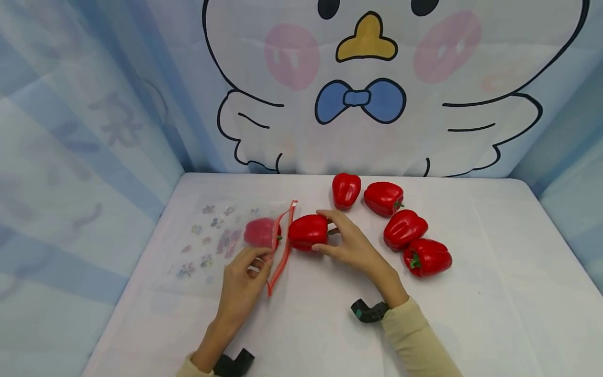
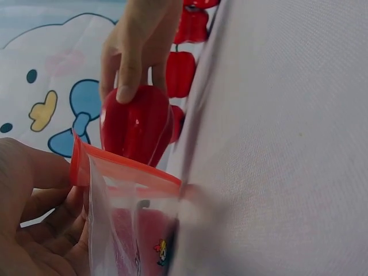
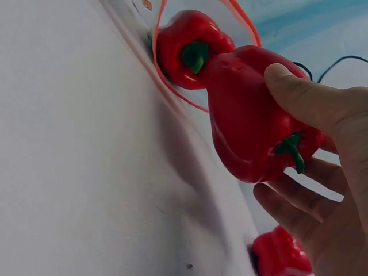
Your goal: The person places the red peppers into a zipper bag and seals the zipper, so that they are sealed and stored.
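Note:
My right hand (image 1: pixel 350 241) grips a red bell pepper (image 1: pixel 307 233) by its stem end, thumb on one side and fingers on the other. The pepper's blunt end is right at the mouth of a clear zip bag (image 1: pixel 212 267) with a red-orange zip edge (image 2: pixel 132 164). My left hand (image 1: pixel 245 277) pinches that edge on the near side, and the mouth stands apart. Inside the bag lies another red bell pepper (image 1: pixel 259 232), its green stem (image 3: pixel 195 56) facing the opening. Flower prints dot the bag's film.
Several more red bell peppers lie to the right and behind my right hand: an upright-looking one (image 1: pixel 346 191), one beside it (image 1: pixel 383 198), and a touching pair (image 1: pixel 405 229) nearer me. A cartoon-printed cloth (image 1: pixel 367 141) hangs behind the white table (image 1: pixel 494 314).

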`<state>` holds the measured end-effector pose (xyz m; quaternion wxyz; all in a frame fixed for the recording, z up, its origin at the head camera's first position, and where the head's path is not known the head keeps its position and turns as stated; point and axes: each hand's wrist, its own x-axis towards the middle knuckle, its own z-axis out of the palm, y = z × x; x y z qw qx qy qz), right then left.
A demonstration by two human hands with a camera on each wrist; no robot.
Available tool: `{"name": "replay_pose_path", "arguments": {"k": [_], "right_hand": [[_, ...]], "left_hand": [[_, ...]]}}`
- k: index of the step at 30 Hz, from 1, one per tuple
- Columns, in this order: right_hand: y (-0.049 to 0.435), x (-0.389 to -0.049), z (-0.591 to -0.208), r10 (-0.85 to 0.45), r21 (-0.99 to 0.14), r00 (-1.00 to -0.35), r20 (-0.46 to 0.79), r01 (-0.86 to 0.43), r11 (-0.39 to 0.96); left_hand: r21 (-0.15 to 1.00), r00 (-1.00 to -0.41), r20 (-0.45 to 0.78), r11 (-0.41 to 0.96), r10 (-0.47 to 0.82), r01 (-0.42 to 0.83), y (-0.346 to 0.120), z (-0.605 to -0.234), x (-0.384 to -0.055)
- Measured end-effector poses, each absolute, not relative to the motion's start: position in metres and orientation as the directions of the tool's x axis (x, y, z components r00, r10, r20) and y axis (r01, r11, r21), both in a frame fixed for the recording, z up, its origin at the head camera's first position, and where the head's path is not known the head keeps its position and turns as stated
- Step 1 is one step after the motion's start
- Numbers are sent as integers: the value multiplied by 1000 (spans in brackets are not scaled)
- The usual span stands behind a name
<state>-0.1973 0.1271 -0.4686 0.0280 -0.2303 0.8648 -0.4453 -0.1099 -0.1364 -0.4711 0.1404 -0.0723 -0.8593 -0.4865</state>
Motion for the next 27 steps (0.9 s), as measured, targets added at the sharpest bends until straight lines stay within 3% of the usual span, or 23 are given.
{"name": "replay_pose_path", "arguments": {"k": [16, 27], "right_hand": [[98, -185, -474, -486, -796, -850, 202, -431, 425], [91, -181, -477, -509, -835, -845, 162, -393, 386]], "left_hand": [[815, -943, 332, 510, -20, 276, -137, -472, -110], [797, -923, 383, 513, -19, 320, -137, -470, -109]]}}
